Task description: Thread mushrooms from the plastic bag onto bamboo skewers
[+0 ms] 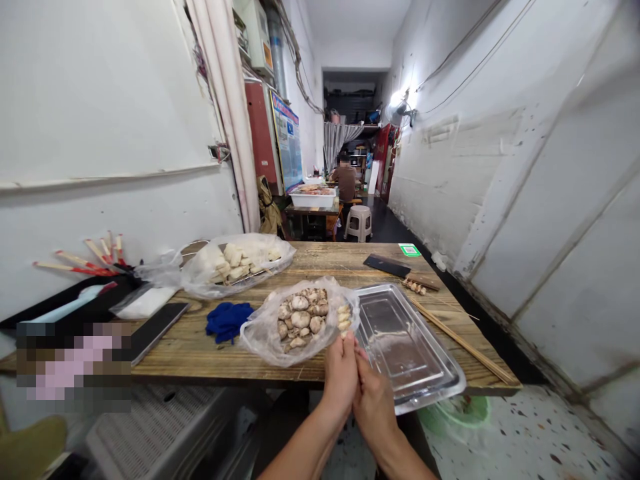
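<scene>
While pressed together at 6 o'clock, just off the near table edge: left hand [341, 371] and right hand [373, 399], fingers curled narrow around a small pale piece [344, 331], seemingly on a thin skewer; exact grip hard to tell. Right above the knuckles, at 12 o'clock of the hands, an open plastic bag of mushrooms [300, 319], the pale piece touching its rim. At 2 o'clock, a shiny metal tray [406, 350], its near corner hanging past the wooden table [210, 350]. At 3 o'clock, long bamboo skewers [463, 343] lying slantwise near the table's right edge. At 10 o'clock, a blue cloth [228, 320]; further left, a dark flat tray [153, 329]. Beyond, at 11 o'clock, a second bag with pale chunks [237, 263]. At 1 o'clock, further off, a cleaver [400, 269] and a green card [409, 250]. Far down the corridor, a seated person [345, 180], a stool [359, 222] and a white tub [313, 197].

Likely trouble: a skewer tip pricking a fingertip, with both hands so tightly bunched; the overhanging tray tipping off if bumped by a wrist; the slack bag sagging and spilling mushrooms toward the edge.
</scene>
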Motion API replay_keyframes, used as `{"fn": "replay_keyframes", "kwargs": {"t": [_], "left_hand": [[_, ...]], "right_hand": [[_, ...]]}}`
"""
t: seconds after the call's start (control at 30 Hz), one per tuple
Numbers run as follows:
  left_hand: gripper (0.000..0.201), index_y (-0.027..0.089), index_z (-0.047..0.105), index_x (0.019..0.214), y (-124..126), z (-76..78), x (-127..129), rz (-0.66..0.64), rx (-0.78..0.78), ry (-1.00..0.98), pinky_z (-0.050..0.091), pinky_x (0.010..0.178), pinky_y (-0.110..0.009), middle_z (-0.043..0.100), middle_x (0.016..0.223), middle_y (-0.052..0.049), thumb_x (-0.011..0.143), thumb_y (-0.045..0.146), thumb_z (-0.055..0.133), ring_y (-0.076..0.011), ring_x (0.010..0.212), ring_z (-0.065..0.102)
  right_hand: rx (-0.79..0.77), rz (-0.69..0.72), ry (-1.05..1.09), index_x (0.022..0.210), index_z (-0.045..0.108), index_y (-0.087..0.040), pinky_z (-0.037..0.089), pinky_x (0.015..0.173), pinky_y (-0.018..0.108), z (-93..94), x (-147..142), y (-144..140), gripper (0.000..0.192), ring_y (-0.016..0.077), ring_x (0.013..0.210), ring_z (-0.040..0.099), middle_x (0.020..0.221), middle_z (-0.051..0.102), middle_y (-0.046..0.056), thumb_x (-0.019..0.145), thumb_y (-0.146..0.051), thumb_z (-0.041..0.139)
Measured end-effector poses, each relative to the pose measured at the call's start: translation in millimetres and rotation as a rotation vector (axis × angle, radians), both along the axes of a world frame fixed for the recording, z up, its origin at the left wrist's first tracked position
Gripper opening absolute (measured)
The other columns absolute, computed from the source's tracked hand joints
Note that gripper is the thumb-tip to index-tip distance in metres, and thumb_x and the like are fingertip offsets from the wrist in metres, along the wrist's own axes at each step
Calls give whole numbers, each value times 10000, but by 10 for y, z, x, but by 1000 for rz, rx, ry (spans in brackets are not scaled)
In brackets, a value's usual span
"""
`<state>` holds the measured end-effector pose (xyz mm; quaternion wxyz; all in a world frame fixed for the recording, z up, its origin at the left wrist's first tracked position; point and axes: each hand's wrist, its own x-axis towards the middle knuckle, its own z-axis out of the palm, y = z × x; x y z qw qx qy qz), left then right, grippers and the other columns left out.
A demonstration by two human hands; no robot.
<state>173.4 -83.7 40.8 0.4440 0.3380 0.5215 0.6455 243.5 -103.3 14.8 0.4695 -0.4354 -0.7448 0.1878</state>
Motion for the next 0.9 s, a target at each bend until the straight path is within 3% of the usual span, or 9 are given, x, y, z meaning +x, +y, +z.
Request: {"fn": "replay_keyframes", "kwargs": {"t": [0.13,0.33,0.47,0.6,0.7,0.9], "left_hand": [[257,175,549,571,17,2,3,10,-37,-12,312,420,-231,511,416,-3,700,397,543,-120,371,425],[316,140,600,750,49,53,-13,-65,-36,49,387,473,-236,603,557,-37,685,442,537,-148,494,529],[488,110,522,1042,-12,22,-176,-124,-87,140,447,590,-276,653,738,-75,694,451,528,-173,629,585],[474,96,542,1013,-136,-48,-351,-215,-108,217,450,619,-276,654,731,-81,687,439,542,-162,633,578],[446,109,583,959,-195,-93,-416,-267,-117,225,445,597,-262,657,721,-77,665,444,560,-156,621,576],[493,129,610,937,-154,-251,-538,-302,-141,219,445,587,-262,660,729,-78,618,504,579,-163,619,580]], "right_hand": [[6,51,23,1183,486,-94,466,832,290,-27,-21,-20,426,189,1022,553,1127,579,131,774,-133,371],[-65,-20,-37,1080,549,-106,496,639,238,49,79,112,360,170,715,650,857,681,107,847,-179,285],[-130,-207,-377,875,611,-144,448,593,229,147,485,436,345,180,653,643,708,679,93,877,-218,274],[-225,-317,-867,844,587,-135,427,567,242,150,911,803,258,208,676,646,711,677,115,854,-156,330],[-255,-359,-948,873,582,-112,432,582,259,105,1057,1034,215,227,712,647,737,674,145,826,-116,373],[-225,-382,-986,884,593,-111,447,594,280,33,1076,1341,214,238,734,645,759,678,140,809,-104,393]]}}
